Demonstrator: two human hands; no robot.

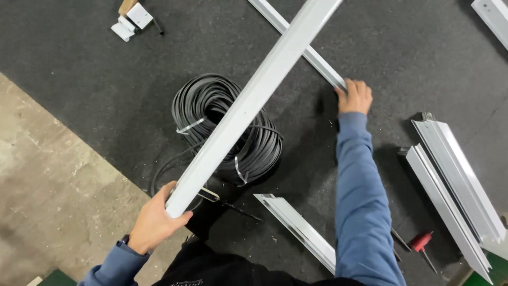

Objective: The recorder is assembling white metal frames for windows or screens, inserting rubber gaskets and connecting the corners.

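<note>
Left hand (153,222) fingers wrapped around the near end of the long white aluminium profile (254,100), raised over the black gasket coil (227,127). Right hand (353,97) fingers curled on the end of the floor profile (312,55) on the mat. Best to keep the raised bar level, clear of the coil.

Even, fairly bright overhead light, soft shadows under the long white aluminium profile (254,100) & blue sleeve. Mild glare on the profile w/ slight blur. Dark rubber floor mat (79,63) looks grainy, edges a bit warped.

A workshop: aluminium profiles (455,180) (cut lengths) and coiled black seal (227,127) on rubber matting (79,63).
</note>
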